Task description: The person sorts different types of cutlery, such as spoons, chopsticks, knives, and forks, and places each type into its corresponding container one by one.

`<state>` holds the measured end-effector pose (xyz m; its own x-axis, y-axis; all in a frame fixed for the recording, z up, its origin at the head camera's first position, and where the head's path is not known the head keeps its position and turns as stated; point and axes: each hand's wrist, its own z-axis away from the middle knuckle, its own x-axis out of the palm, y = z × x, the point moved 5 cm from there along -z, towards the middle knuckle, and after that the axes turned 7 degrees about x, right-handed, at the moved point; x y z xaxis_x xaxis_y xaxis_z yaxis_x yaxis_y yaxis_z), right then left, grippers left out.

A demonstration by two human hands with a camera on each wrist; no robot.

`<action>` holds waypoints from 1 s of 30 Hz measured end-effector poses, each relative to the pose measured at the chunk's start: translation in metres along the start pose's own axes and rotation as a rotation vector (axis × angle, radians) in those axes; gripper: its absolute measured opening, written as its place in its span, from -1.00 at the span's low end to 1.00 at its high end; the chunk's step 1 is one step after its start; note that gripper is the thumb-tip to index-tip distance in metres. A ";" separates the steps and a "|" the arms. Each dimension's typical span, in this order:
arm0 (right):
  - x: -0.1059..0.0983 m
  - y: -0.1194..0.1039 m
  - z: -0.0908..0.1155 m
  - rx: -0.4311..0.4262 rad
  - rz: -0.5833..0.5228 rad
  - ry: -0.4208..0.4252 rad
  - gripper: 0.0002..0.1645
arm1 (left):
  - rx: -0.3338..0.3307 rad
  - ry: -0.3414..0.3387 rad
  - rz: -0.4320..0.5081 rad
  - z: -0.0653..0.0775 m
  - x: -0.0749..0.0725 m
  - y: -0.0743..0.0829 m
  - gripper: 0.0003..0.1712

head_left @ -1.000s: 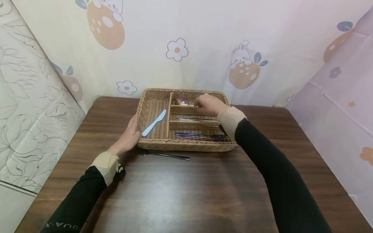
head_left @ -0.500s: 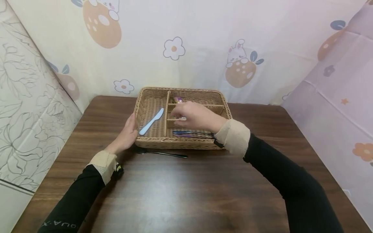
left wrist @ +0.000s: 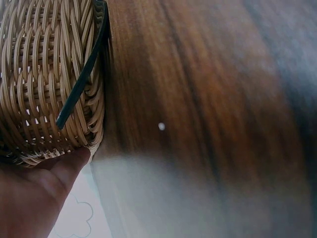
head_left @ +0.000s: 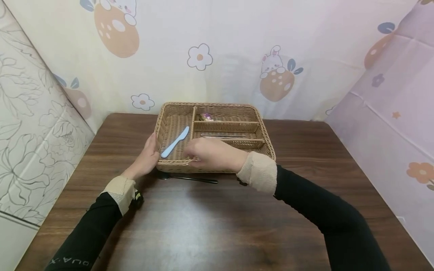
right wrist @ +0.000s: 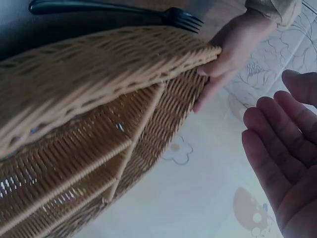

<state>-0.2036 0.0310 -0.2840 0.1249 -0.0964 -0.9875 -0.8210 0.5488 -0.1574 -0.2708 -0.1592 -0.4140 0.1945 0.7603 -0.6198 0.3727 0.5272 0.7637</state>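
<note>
A wicker cutlery tray (head_left: 237, 104) stands at the back of the table, split into a long left section and several narrow rows. My left hand (head_left: 145, 160) holds its left end, thumb at the rim. My right hand (head_left: 217, 154) is over the tray's front edge; in the right wrist view its fingers (right wrist: 270, 119) are loosely bent, with nothing in them. A light-blue knife (head_left: 175, 142) lies in the left section. A purple-gold piece of cutlery (head_left: 206, 117) is in the back row, and thin shiny cutlery (head_left: 217, 136) in the middle row. My right hand hides much of the front row.
A dark fork (head_left: 193, 179) lies on the brown wooden table (head_left: 210, 233) along the tray's front side. Behind the table hangs a patterned curtain (head_left: 230, 71), with other covered walls left and right.
My right hand has moved from the tray's back row toward me and leftward, to the front edge. My left hand keeps its place at the tray's end. The head view has shifted slightly.
</note>
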 end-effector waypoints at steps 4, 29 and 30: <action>0.010 -0.004 -0.004 -0.010 -0.003 -0.024 -0.79 | -0.002 0.002 -0.001 0.000 0.000 -0.002 -0.11; 0.094 -0.011 -0.011 0.061 0.363 -0.132 -0.81 | -0.006 0.012 0.011 0.001 0.001 -0.001 -0.10; 0.096 -0.011 -0.012 0.066 0.380 -0.126 -0.80 | -0.008 0.012 0.011 0.001 0.001 -0.001 -0.10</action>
<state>-0.1889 0.0055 -0.3773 -0.1103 0.2239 -0.9683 -0.7845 0.5786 0.2232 -0.2700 -0.1595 -0.4155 0.1879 0.7702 -0.6095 0.3638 0.5219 0.7715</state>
